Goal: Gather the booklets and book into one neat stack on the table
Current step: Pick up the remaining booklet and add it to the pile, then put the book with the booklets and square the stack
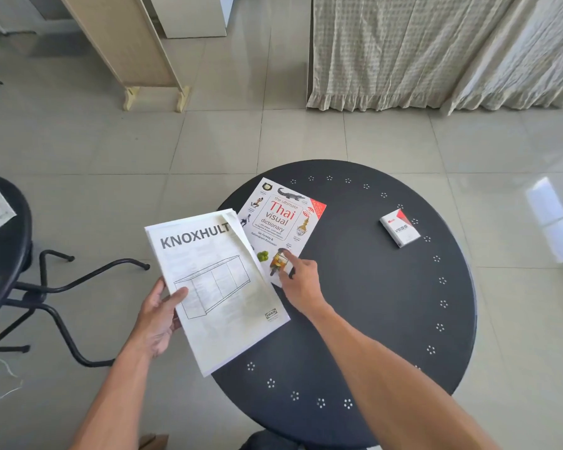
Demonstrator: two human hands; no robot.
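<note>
My left hand (158,319) grips the white KNOXHULT booklets (218,287) by their left edge, thumb on the cover; several thin booklets are bundled together, tilted, hanging over the left rim of the round black table (371,287). Beside them lies the white Thai visual dictionary book (278,222), flat on the table, its lower left edge tucked under the booklets. My right hand (301,280) rests on the book's near corner, index finger pressing the cover, the other fingers curled.
A small white and red VESS box (399,228) lies at the table's right side. A black stool (10,254) with curved legs stands to the left on the tiled floor. A curtain (436,50) hangs at the back right, a wooden panel (124,43) at the back left.
</note>
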